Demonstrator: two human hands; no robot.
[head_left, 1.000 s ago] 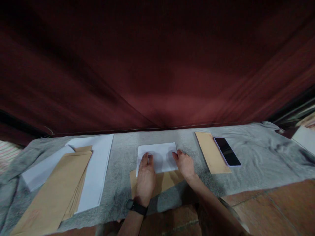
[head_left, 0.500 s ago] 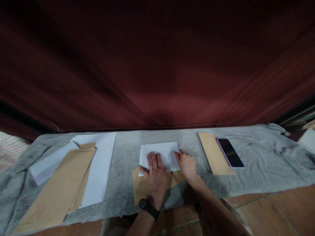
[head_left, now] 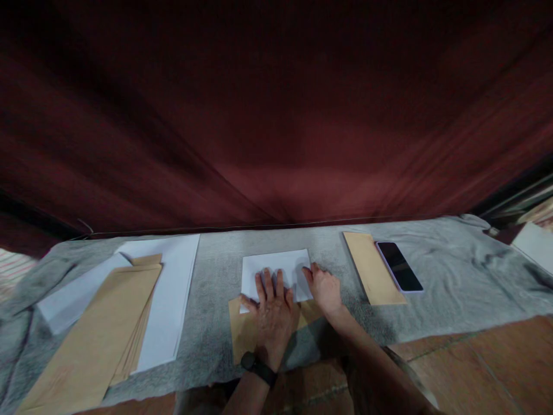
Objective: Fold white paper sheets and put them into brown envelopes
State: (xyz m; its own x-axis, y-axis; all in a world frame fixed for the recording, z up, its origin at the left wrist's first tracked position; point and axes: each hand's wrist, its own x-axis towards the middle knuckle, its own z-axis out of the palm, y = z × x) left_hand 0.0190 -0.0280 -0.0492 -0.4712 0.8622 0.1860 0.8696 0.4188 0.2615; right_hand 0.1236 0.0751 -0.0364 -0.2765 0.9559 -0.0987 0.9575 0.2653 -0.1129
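Observation:
A folded white paper (head_left: 276, 262) lies in front of me, its near edge over a brown envelope (head_left: 242, 340). My left hand (head_left: 273, 314), with a black watch on its wrist, presses flat on the paper with the fingers spread. At the paper's right edge, my right hand (head_left: 325, 288) is closed, fingers curled and thumb against the edge. The undersides of those curled fingers are hidden. Part of the envelope disappears under my left hand and the paper.
On the left, a stack of brown envelopes (head_left: 95, 328) overlaps white sheets (head_left: 177, 300) and a folded white sheet (head_left: 82, 294). A phone (head_left: 400, 268) rests partly on another brown envelope (head_left: 371, 271) at right. Grey cloth (head_left: 211, 288) covers the surface; a dark red curtain (head_left: 276, 144) hangs behind.
My left fingers have spread a little more on the paper, and the thumb now shows. My right hand stays at the paper's right edge. The whole view has shifted slightly.

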